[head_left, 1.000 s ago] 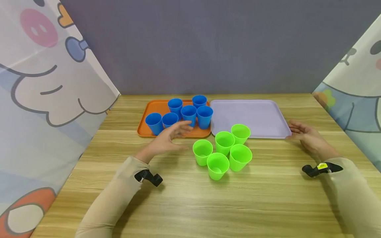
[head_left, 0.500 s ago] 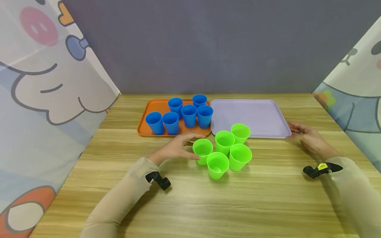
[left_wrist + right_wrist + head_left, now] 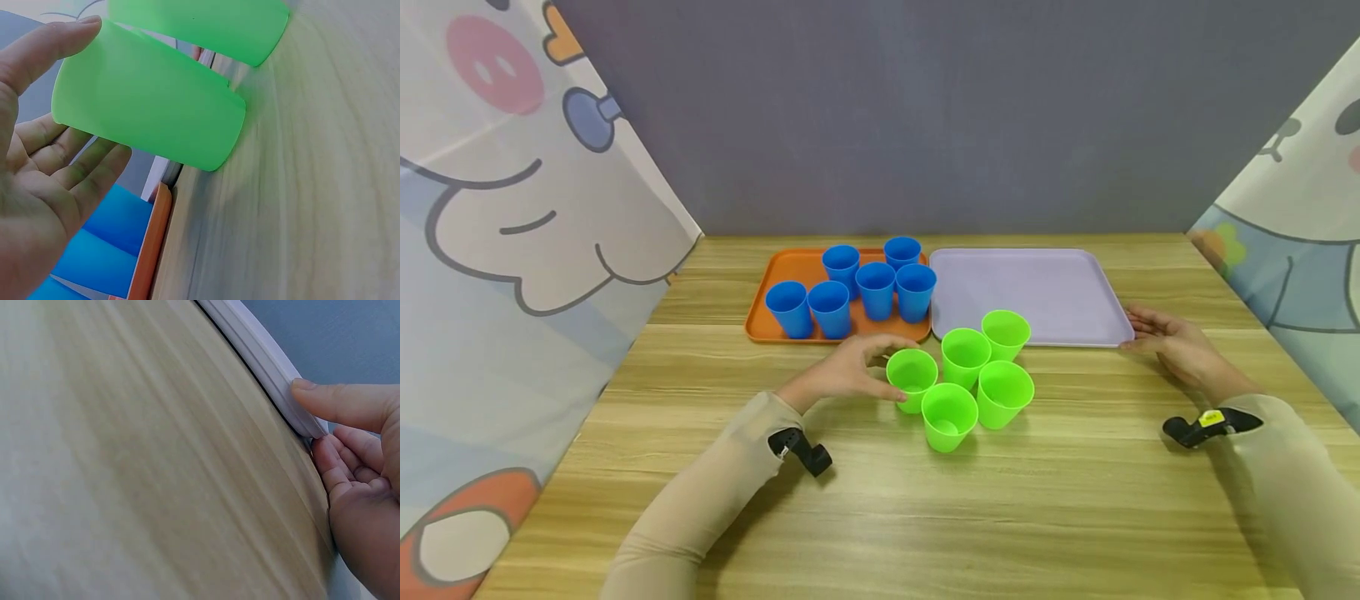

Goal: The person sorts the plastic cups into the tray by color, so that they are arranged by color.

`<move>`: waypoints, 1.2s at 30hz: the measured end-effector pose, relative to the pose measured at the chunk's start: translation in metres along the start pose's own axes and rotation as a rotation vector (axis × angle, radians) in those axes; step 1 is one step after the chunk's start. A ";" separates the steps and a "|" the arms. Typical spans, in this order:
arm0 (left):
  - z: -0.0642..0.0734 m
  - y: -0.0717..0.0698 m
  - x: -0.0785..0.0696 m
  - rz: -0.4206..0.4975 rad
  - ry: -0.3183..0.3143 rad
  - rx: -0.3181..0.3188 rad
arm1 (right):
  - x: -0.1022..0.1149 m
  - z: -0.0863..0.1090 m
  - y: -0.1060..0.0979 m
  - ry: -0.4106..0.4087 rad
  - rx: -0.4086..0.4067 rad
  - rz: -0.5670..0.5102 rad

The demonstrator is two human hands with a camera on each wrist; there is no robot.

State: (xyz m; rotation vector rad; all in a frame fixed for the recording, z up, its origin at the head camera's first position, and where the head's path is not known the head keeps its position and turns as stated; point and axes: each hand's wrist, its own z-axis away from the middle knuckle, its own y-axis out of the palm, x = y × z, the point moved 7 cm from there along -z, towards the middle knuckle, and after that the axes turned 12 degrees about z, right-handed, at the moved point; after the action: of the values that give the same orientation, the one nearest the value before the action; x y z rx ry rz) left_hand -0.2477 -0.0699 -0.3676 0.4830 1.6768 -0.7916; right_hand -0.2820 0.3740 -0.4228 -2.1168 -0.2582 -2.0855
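My left hand holds the leftmost green cup between thumb and fingers. This cup stands upright on the table in the head view. Several more green cups are grouped to its right. My right hand grips the front right corner of a lavender tray. In the right wrist view the thumb lies against the tray's rim and the other fingers are curled at the corner. No cup is on the lavender tray.
An orange tray adjoins the lavender tray on its left and bears several upright blue cups. Both trays lie at the back of the wood-grain table, before a grey wall. Cartoon-printed panels flank the table.
My left hand has moved right and toward me, from beside the orange tray to the leftmost green cup, and has taken hold of it. The right hand has stayed at the tray's corner.
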 end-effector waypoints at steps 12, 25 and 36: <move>-0.006 -0.015 -0.018 -0.026 0.026 -0.039 | 0.001 0.003 0.000 0.039 -0.016 0.031; -0.031 -0.034 -0.054 0.013 0.052 -0.065 | 0.002 0.002 0.000 0.026 -0.017 0.018; -0.068 -0.043 -0.064 0.034 0.011 -0.132 | 0.000 0.002 -0.001 0.010 -0.006 0.008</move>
State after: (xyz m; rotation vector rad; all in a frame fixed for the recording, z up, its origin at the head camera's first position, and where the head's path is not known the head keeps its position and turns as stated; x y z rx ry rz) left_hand -0.3074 -0.0442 -0.2883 0.4235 1.7141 -0.6501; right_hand -0.2806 0.3755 -0.4225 -2.1069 -0.2413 -2.0946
